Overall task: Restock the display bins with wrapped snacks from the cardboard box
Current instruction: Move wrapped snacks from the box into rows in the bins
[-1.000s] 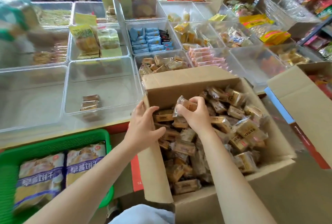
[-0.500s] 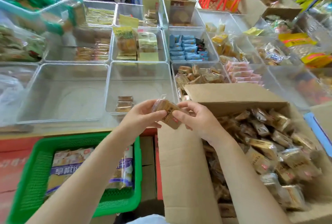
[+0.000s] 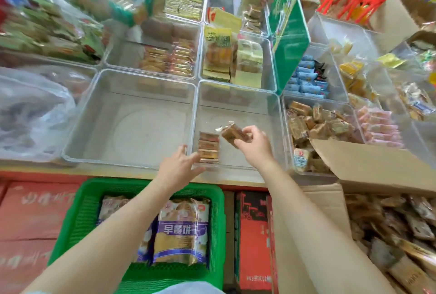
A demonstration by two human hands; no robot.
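While the right hand (image 3: 256, 146) pinches one wrapped snack (image 3: 232, 134) between thumb and fingertips over the clear bin (image 3: 238, 95), the left hand (image 3: 179, 167) is spread flat, fingers straight, at the bin's near left corner, right by the short row of snacks (image 3: 208, 147) already lying inside. Can't tell if it's actually touching the rim or just hovering there. Best bet for this step is probably to lower the snack beside that row, turned the same way, label side up, so the stack grows neatly out from the near left corner instead of turning into a heap; the left hand could steady the row so the slick wrappers don't slide. The snack looks like a small brown block in crinkly clear film with a flared seal end, so it'll likely skate on the smooth hard plastic floor if dropped. The bin is see-through with rounded corners and mostly bare. The cardboard box (image 3: 306, 234) sits at the lower right, matte brown, flaps open, still full of the same snacks, so there's plenty left to move.
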